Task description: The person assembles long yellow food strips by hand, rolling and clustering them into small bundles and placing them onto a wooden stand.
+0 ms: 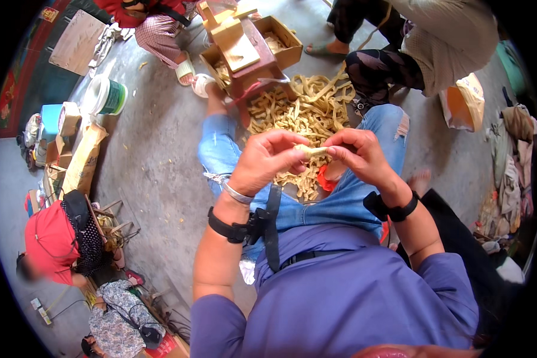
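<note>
My left hand pinches one end of a short, pale yellow strip, which looks folded or rolled. The other end is between the thumb and fingertips of my right hand. Both hands are raised over my lap, close together. Beneath and beyond them, a heap of long, flat tan strips lies loose on the floor between my legs. The strips look braided or woven, but their material is hard to make out.
Past the heap stands a brown wooden stand with cardboard boxes beside it. Other people sit at the far side and lower left. A white-and-green bucket is at left, an open paper bag at right. Cloths hang far right.
</note>
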A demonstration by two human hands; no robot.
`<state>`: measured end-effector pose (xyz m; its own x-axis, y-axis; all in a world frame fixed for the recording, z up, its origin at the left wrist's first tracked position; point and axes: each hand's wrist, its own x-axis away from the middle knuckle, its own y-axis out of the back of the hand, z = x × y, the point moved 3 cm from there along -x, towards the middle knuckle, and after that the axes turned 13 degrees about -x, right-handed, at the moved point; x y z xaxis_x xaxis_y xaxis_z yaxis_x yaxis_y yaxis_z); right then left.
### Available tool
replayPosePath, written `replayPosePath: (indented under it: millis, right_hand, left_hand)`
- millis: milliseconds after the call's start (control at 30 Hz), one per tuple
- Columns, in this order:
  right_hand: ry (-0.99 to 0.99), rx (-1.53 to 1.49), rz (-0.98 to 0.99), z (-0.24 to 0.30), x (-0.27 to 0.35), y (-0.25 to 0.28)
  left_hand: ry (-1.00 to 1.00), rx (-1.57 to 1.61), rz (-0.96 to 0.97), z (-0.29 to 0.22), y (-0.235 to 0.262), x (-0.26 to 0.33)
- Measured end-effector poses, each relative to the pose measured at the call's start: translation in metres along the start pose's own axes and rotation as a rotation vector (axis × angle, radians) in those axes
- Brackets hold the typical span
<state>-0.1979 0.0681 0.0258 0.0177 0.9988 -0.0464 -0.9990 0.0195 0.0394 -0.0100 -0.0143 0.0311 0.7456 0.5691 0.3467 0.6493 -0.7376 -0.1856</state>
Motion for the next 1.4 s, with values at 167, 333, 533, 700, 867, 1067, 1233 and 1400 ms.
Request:
replayPosePath:
  millis: [167, 333, 533, 700, 867, 1067, 1233, 1400]
  right_hand:
    - [-0.072, -0.047, 0.01, -0.009, -0.02, 0.005]
    - [-0.159, -0.1, 0.003, -0.018, -0.036, 0.01]
    - [-0.09, 0.005, 0.044, -0.033, -0.058, 0.01]
    - [-0.06, 0.074, 0.183, -0.022, -0.091, -0.002]
    - [-0.046, 0.182, 0.252, -0.013, -0.126, -0.002]
    - [0.066, 0.139, 0.186, -0.022, -0.197, -0.003]
    - [0.068, 0.095, 0.052, -0.042, -0.266, -0.004]
    - [0.031, 0.054, -0.011, -0.061, -0.286, -0.011]
  left_hand:
    - [0.106, 0.185, -0.014, 0.005, 0.022, -0.007]
    - [-0.06, 0.106, -0.157, 0.018, 0.037, -0.008]
    - [-0.058, -0.086, -0.128, 0.02, 0.054, -0.027]
    - [-0.001, -0.067, -0.06, 0.006, 0.048, -0.052]
    - [-0.052, -0.019, -0.203, 0.004, 0.073, -0.06]
    - [-0.208, -0.023, -0.277, -0.014, 0.137, -0.088]
    - [-0.242, 0.128, -0.376, -0.019, 0.19, -0.124]
    - [-0.236, 0.2, -0.373, -0.008, 0.212, -0.143]
